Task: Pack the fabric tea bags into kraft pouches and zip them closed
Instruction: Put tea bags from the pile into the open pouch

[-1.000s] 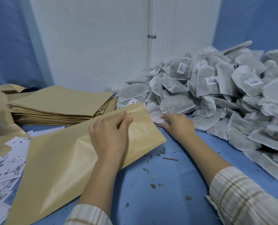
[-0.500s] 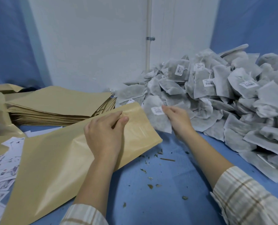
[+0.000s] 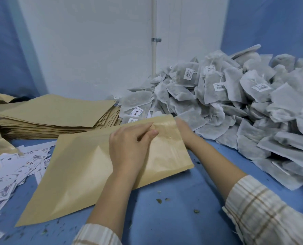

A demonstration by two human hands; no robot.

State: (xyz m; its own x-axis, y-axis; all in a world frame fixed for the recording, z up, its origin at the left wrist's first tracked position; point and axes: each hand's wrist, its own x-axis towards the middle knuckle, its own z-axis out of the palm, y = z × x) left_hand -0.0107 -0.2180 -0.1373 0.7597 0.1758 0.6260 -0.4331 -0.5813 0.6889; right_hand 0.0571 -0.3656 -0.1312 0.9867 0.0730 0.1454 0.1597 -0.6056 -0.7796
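- Right now the step in hand looks like feeding a tea bag into the mouth of the kraft pouch point(image 3: 101, 167), so the mouth wants holding wide while the bag slides in flat.
- Left hand point(image 3: 129, 147) rests on top of the pouch near its open end, fingers curled, thumb and forefinger seemingly pinching the upper lip; lifting that lip a little more would ease the way in.
- Right hand point(image 3: 184, 129) reaches in at the pouch mouth, and its fingers are hidden behind the paper, so I cannot tell whether it holds a tea bag.
- Judging by the zip strip near the mouth, the fabric should go well past it, or the seal may catch.
- Pouch itself: flat tan paper, lightly creased, lying slantwise on the blue table point(image 3: 173, 200), mouth towards the pile of tea bags point(image 3: 244, 106).
- Those bags are pale grey fabric, some with white labels, heaped just beside the pouch's mouth.
- Spare pouches point(image 3: 55, 115) sit stacked to the left, behind it.
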